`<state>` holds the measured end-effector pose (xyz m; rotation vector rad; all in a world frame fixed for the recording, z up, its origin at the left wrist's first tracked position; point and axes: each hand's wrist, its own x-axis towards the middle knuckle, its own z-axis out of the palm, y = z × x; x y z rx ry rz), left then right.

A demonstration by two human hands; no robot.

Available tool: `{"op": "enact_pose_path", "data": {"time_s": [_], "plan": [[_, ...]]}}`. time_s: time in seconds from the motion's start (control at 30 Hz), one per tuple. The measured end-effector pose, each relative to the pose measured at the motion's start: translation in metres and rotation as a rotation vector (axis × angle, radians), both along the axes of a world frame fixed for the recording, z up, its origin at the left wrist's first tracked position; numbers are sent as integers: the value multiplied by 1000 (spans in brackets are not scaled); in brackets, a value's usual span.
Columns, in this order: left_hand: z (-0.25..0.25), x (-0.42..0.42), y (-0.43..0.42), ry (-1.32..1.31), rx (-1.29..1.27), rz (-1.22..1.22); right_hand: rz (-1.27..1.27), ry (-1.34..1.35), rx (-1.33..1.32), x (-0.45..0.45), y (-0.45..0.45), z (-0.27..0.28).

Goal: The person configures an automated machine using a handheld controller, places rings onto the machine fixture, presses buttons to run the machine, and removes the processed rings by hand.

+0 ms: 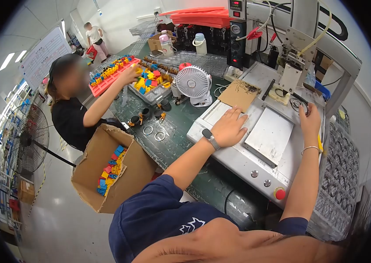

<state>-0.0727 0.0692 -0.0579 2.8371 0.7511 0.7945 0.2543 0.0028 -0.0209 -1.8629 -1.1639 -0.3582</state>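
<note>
My left hand [229,128], with a watch on its wrist, lies flat with fingers spread on the white machine bed [211,122]. Its fingertips reach the lower edge of a piece of brown cardboard [240,94] with black marks. Beside it is a pale metal plate [269,136]. At the right of the machine, my right hand [310,119] has its fingers curled round something dark that I cannot make out. Just left of those fingers are rings [296,104], close to a cream-coloured fixture [279,96] under the machine's metal head [291,72].
A small white fan [193,82] stands on the green table [179,131], near two loose rings [154,133] and black cups. A co-worker [69,96] reaches over a red tray [100,87] of coloured pieces. A red button [280,193] is at the machine's front; an open carton [143,160] stands left.
</note>
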Motion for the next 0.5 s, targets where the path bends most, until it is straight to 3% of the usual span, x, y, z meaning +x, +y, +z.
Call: {"op": "enact_pose_path", "data": {"time_s": [0.5], "plan": [[1,0,-1,-8,-14,-4,5,-24,6,1,1,-2]]}}
